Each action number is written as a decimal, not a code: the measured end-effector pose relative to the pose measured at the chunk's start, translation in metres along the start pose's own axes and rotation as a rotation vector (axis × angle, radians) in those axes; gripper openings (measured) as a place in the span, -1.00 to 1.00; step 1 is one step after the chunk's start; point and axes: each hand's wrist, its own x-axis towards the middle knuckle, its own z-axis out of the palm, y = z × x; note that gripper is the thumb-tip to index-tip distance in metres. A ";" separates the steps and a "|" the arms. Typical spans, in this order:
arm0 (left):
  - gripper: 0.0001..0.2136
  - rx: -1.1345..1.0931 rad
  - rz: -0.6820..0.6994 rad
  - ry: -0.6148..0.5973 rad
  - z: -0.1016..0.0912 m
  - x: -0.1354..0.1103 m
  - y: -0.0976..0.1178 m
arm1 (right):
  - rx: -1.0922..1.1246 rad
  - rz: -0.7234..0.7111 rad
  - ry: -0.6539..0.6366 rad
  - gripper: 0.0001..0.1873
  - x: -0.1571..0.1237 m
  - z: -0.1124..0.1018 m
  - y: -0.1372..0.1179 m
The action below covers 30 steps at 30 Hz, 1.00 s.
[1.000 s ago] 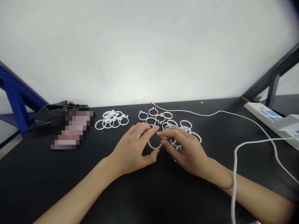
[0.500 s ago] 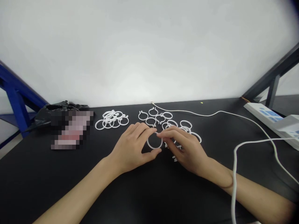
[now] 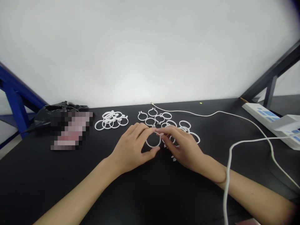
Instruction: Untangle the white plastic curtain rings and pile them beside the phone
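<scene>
Between my hands is a thin white plastic ring [image 3: 153, 147]. My left hand [image 3: 131, 148] curves around its left side, fingertips at the top of the ring and thumb near the bottom. My right hand [image 3: 187, 148] pinches at the ring's upper right, where its fingertips meet those of my left hand. The fingers partly hide the ends of the ring. Just behind my hands lie several loose white rings [image 3: 142, 120], some with small knobbed ends apart. My right hand covers part of this group.
A heap of similar white rings [image 3: 103, 129] lies to the left. Further left are a black plastic bag [image 3: 47, 112] and a blurred-out flat item [image 3: 75, 129]. A white cable [image 3: 231, 156] crosses my right forearm. A white power strip [image 3: 264, 115] stands at right, by a white wall [image 3: 150, 56].
My right fingertips have moved left and closed in at the top of the ring, meeting my left fingertips. The whole view has shifted slightly.
</scene>
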 end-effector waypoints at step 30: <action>-0.57 0.307 -0.189 -0.110 -0.024 -0.027 -0.027 | -0.325 -0.058 -0.211 -0.81 0.024 0.008 -0.017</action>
